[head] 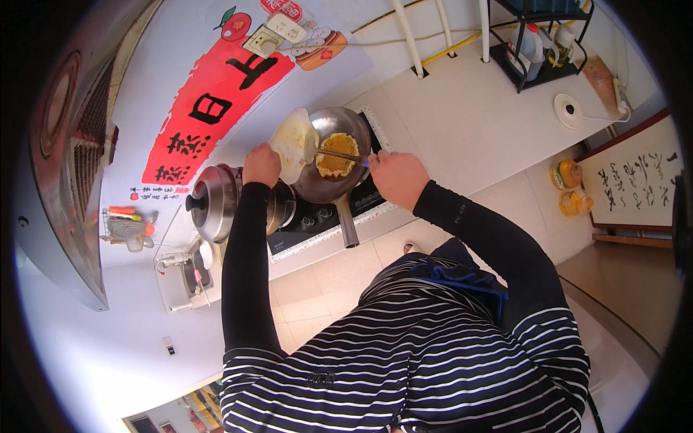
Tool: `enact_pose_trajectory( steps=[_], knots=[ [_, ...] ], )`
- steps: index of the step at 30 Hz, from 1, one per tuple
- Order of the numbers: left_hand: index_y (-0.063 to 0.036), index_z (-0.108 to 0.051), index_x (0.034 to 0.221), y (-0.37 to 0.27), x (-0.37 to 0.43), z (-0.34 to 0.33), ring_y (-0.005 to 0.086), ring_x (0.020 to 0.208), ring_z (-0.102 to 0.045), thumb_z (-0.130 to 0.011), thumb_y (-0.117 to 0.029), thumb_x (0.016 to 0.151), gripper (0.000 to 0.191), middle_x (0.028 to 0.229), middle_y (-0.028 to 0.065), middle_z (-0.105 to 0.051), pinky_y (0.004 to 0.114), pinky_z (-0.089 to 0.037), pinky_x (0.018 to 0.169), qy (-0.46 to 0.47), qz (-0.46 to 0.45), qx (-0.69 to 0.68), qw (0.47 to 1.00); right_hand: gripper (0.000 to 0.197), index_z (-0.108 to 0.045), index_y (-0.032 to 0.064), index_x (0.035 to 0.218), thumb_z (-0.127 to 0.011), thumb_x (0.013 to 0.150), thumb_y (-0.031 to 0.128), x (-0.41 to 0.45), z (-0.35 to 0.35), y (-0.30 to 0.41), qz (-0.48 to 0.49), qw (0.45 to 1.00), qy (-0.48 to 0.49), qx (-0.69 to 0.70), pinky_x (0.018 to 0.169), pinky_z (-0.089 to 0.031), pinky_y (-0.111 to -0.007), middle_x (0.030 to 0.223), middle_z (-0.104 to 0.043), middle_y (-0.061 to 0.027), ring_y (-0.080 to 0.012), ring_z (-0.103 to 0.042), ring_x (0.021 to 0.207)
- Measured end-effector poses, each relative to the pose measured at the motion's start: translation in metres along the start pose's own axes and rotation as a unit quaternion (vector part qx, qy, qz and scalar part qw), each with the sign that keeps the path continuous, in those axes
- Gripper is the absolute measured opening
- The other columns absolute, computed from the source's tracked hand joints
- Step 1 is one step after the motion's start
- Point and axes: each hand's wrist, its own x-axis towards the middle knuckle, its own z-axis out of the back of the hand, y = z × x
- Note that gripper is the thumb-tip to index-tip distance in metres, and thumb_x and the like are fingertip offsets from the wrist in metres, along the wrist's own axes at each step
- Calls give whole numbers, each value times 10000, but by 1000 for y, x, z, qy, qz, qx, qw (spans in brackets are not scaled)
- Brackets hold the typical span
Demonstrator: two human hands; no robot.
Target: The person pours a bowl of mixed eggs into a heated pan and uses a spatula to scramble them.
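My left hand (262, 165) grips the near rim of a pale bowl (289, 142), which is tipped with its inside facing up over the left edge of a wok. Yellow residue clings inside it. My right hand (398, 176) is closed around the handle of a metal ladle (311, 145), whose head is at the bowl's right edge. In the metal wok (319, 187) lies a round of yellow egg (338, 157) with a frilled, pale edge. The wok's handle points down toward my body.
A lidded steel pot (214, 203) stands left of the wok on the black glass cooktop (311, 219). Further left is a sink (190, 273). On the right, a black rack (547, 78) with bottles and a round white device (567, 111) with a cord stand on the counter (449, 119).
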Motion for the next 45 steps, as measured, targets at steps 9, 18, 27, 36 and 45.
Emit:
enact_pose_trajectory(
  steps=[9, 18, 27, 36, 45],
  knots=[
    [8, -712, 867, 21, 4, -24, 377, 977, -707, -553, -122, 919, 212, 1008, 201, -696, 490, -574, 865, 30, 45, 25, 998, 160, -686, 13, 954, -613, 893, 141, -6, -3, 1, -18, 1000, 0, 19, 651, -577, -442, 857, -688, -139, -311, -716, 760],
    [9, -659, 898, 19, 3, -30, 422, 921, -710, -548, -138, 918, 186, 942, 230, -713, 517, -569, 850, -52, 65, -39, 996, 179, -660, 64, 917, -630, 946, 238, -6, 3, 4, -125, 980, -32, 150, 663, -533, -517, 756, -664, -161, -381, -675, 754],
    [13, -644, 902, 17, 4, -26, 460, 906, -693, -534, -169, 935, 216, 924, 275, -706, 559, -548, 845, -54, 108, -90, 989, 187, -685, 57, 902, -633, 937, 234, -5, -6, -3, -121, 977, -21, 174, 685, -533, -520, 763, -676, -161, -387, -673, 768],
    [15, -624, 908, 12, -3, -21, 458, 884, -692, -532, -180, 956, 221, 910, 268, -702, 563, -548, 825, -75, 94, -86, 989, 172, -712, 59, 866, -637, 907, 208, -11, 3, -10, -90, 992, -10, 85, 683, -558, -507, 798, -695, -164, -368, -701, 749],
    [8, -633, 875, 9, -1, -23, 425, 871, -713, -551, -164, 935, 200, 897, 250, -711, 530, -573, 816, -74, 110, -52, 990, 155, -695, 40, 909, -626, 880, 176, -20, 7, -1, -66, 997, 9, 50, 661, -565, -472, 855, -709, -153, -337, -712, 751]
  ],
)
